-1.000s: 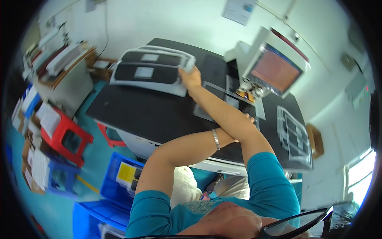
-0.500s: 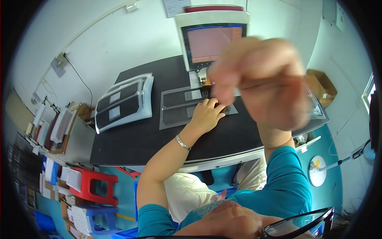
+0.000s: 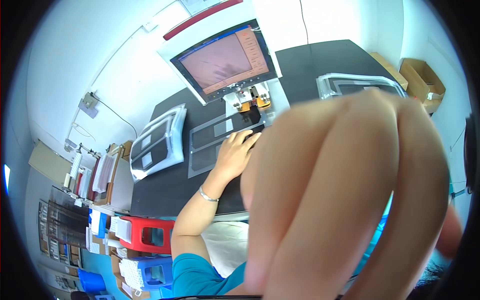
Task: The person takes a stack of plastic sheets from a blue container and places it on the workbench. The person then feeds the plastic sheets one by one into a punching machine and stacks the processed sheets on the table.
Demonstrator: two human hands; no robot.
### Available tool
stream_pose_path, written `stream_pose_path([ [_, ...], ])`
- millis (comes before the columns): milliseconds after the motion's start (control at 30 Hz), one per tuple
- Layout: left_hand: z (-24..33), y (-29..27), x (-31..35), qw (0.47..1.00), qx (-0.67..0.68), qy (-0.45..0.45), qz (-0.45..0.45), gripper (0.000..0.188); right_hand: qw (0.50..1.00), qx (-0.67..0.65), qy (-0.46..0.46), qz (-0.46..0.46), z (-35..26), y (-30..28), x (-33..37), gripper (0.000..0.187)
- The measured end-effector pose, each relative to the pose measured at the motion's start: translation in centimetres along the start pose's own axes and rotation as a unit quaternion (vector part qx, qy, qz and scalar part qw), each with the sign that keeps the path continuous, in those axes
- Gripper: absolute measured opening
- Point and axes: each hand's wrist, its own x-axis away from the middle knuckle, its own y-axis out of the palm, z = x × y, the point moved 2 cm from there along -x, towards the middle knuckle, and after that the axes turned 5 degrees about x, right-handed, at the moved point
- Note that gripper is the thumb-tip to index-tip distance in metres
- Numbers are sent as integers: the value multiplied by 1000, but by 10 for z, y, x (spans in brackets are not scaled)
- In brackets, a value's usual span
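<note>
My left hand (image 3: 234, 152) rests on a flat, see-through sheet (image 3: 200, 162) with dark and grey panels, lying on the black table. Its fingers are spread, with nothing visible in them. Past the fingertips, the sheet's far end reaches under a small machine head (image 3: 252, 97) with yellow-orange parts, below a monitor (image 3: 217, 62). My right hand (image 3: 350, 170) is raised very close to the camera, large and blurred. Its long fingers point downward with gaps between them, and their tips are out of sight. Nothing shows in it, and it covers much of the table's right side.
A stack of similar framed sheets (image 3: 160, 142) stands left on the table (image 3: 155, 197). Another stack (image 3: 360, 80) is at the back right, partly behind my right hand. Beyond it sits an open cardboard box (image 3: 422, 82). Red (image 3: 150, 235) and blue (image 3: 155, 275) stools stand at lower left.
My right hand has come from above the table's right side up toward the camera, its curled fingers now extended. The view has tilted. My left hand stays on the sheet.
</note>
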Motion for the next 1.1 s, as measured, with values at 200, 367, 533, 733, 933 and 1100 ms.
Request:
stream_pose_path([
  [200, 1, -2, 4, 999, 20, -41, -25, 42, 999, 28, 16, 13, -1, -11, 7, 43],
  [367, 1, -4, 5, 999, 20, -26, -31, 42, 998, 53, 12, 28, -8, -10, 8, 40],
  [533, -4, -3, 5, 999, 30, -16, -35, 42, 996, 74, 8, 50, -10, -8, 15, 37],
  [733, -10, -2, 10, 998, 43, 5, -40, 45, 993, 97, 2, 72, -15, -1, 22, 34],
  [933, 0, -9, 10, 999, 28, -2, -47, 45, 986, 134, -5, 95, -27, 7, 28, 31],
  [1100, -1, -5, 9, 998, 29, -14, -48, 45, 981, 156, -12, 114, -39, 14, 32, 28],
])
